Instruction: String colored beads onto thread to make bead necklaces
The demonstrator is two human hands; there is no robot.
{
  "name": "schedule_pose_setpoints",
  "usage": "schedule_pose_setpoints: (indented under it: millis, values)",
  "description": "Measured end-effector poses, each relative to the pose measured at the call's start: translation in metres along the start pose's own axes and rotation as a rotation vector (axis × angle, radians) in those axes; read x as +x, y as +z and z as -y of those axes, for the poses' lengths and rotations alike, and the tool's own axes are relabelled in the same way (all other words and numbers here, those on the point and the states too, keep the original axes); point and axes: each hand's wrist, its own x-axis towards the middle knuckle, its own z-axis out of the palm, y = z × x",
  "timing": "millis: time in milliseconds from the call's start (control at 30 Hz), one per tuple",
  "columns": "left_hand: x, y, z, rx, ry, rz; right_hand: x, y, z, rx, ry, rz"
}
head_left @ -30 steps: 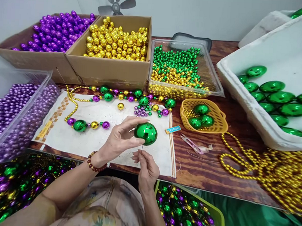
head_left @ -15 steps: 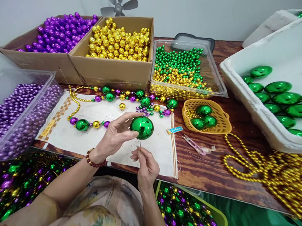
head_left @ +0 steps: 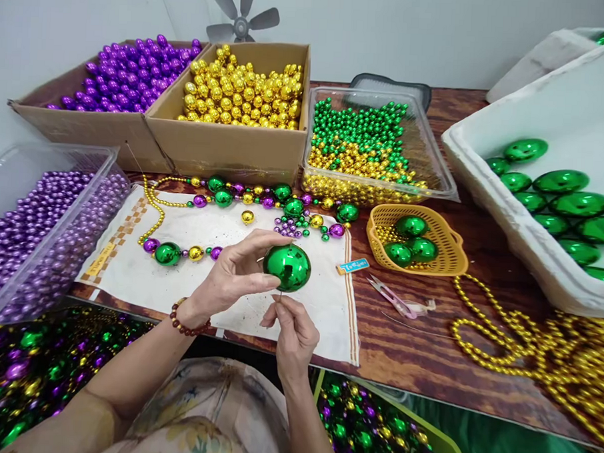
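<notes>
Between the thumb and fingers of my left hand (head_left: 237, 270) sits a large shiny green ball bead (head_left: 287, 267), held above a white towel (head_left: 248, 304). Just below it my right hand (head_left: 295, 330) pinches a thin needle (head_left: 280, 296), its upper end at the underside of the bead. How far the needle goes into the bead is hidden. Behind my hands a string of green, purple and gold beads (head_left: 168, 254) curves over the towel. Small loose purple and green beads (head_left: 288, 227) lie near a single gold bead (head_left: 247, 217).
Cardboard boxes of purple beads (head_left: 138, 79) and gold beads (head_left: 242, 94) stand behind. A clear tub (head_left: 446, 186) and a yellow basket (head_left: 454, 243) are to the right, near pink-handled snips (head_left: 396, 301), gold bead strands (head_left: 506, 355) and a white foam box (head_left: 525, 276).
The right hand's fingertips and the green bead have come closer together, so less of the needle shows between them. The whole view has shifted slightly.
</notes>
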Motion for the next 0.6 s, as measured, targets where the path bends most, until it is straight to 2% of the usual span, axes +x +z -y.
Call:
schedule_pose_setpoints:
  millis: [200,367,467,600]
  values:
    - [-0.006,0.0,0.015,-0.012,-0.062,0.041,0.008,0.001,0.008,0.041,0.052,-0.025]
    - [-0.009,-0.001,0.03,-0.044,-0.191,-0.033,0.014,-0.01,0.013,0.033,0.159,0.027]
    - [-0.012,0.003,0.037,-0.028,-0.239,-0.037,0.011,-0.018,0.009,0.033,0.248,-0.05]
    - [-0.016,0.014,0.048,0.019,-0.34,-0.004,0.005,-0.025,0.001,-0.015,0.278,-0.19]
